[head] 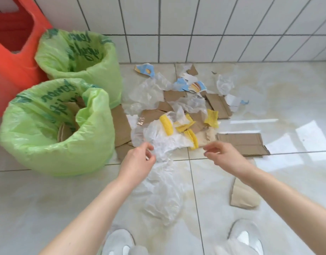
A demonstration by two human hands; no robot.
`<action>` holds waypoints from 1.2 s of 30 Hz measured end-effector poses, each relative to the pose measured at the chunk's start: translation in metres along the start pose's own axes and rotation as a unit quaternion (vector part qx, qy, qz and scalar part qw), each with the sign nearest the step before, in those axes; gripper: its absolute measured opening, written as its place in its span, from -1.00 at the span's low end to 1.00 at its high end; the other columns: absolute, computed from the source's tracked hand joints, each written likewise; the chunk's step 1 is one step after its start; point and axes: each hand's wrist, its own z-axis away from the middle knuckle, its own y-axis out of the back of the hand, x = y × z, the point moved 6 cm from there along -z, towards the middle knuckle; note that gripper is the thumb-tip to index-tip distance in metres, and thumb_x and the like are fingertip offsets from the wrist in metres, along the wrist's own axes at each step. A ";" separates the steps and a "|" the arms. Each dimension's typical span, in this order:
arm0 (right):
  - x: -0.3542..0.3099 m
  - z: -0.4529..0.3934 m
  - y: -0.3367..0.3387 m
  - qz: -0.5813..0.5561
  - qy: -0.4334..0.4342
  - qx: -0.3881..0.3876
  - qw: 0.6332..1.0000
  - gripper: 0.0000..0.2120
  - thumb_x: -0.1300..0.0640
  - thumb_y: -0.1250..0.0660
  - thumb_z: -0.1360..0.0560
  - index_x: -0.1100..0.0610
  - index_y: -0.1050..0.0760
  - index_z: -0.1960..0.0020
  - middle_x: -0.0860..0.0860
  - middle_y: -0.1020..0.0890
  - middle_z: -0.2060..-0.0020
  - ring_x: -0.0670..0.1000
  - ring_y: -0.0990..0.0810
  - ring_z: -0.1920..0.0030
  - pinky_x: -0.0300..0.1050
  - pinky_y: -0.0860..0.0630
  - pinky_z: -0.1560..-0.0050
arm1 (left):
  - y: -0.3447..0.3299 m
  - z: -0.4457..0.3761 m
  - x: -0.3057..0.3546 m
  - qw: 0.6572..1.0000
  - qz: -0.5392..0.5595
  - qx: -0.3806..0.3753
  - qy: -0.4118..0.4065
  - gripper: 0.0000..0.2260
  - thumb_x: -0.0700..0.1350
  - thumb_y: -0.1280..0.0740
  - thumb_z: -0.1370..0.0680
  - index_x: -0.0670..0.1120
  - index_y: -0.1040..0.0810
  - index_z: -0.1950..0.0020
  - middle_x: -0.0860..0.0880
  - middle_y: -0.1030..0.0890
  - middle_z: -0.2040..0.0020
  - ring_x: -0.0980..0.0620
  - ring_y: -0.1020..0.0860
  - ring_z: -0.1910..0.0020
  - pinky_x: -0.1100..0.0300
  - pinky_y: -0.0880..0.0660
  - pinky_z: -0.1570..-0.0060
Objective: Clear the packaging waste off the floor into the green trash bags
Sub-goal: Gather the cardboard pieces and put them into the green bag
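Packaging waste lies heaped on the tiled floor: crumpled clear plastic film (164,138), yellow foam netting pieces (166,125), torn cardboard (241,143) and printed paper scraps (195,86). My left hand (140,159) pinches the near edge of a long clear plastic sheet (164,192) that trails down toward my feet. My right hand (222,155) hovers just right of it, fingers loosely curled, holding nothing. Two green trash bags stand at the left: the near one (53,148) holds cardboard, the far one (79,54) stands behind it.
A red plastic bin (13,57) stands behind the bags in the left corner. A white tiled wall (213,30) closes off the far side. A loose cardboard piece (244,196) lies near my right foot. My white slippers (119,242) are at the bottom edge.
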 end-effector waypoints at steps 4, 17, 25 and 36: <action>0.073 0.007 0.017 0.112 -0.038 0.009 0.993 -0.79 0.23 -0.32 -0.47 0.11 -0.52 -0.10 0.01 -0.62 0.03 0.03 -0.58 0.02 -0.22 -0.42 0.02 | -0.055 -0.007 0.024 0.994 -0.067 -0.076 -0.045 -0.88 -0.09 -0.27 -0.49 0.00 -0.54 -0.01 0.09 -0.61 0.16 -0.01 -0.58 0.09 0.09 -0.52 0.06; 0.184 0.014 0.030 0.340 -0.112 -0.022 0.934 -0.20 -0.07 -0.45 -0.33 0.01 -0.12 -0.44 0.05 -0.26 -0.31 0.16 -0.32 -0.27 0.01 -0.48 -0.14 | -0.194 -0.059 0.196 0.867 -0.296 -0.208 -0.342 -0.75 -0.07 -0.16 -0.57 -0.14 -0.43 -0.19 -0.12 -0.45 -0.21 -0.13 -0.38 -0.24 0.07 -0.33 0.07; 0.178 -0.011 0.028 0.352 -0.073 -0.021 0.933 -0.41 0.11 -0.36 -0.36 0.02 -0.22 -0.34 0.04 -0.33 -0.15 0.12 -0.36 -0.11 -0.08 -0.35 0.08 | -0.272 -0.090 0.210 0.873 -0.323 -0.206 -0.301 -0.54 -0.05 -0.19 -0.58 -0.16 -0.21 -0.43 -0.14 -0.05 -0.55 -0.18 -0.09 -0.49 -0.10 -0.20 -0.38; 0.165 -0.034 0.035 0.323 -0.025 -0.059 0.944 -0.45 0.07 -0.39 -0.33 0.03 -0.29 -0.26 0.01 -0.35 -0.08 0.09 -0.34 -0.05 -0.04 -0.48 -0.02 | -0.279 -0.108 0.209 0.906 -0.267 -0.105 -0.311 -0.43 -0.15 -0.38 -0.45 -0.11 -0.24 -0.41 -0.14 -0.41 -0.23 -0.17 -0.37 -0.22 0.02 -0.35 -0.13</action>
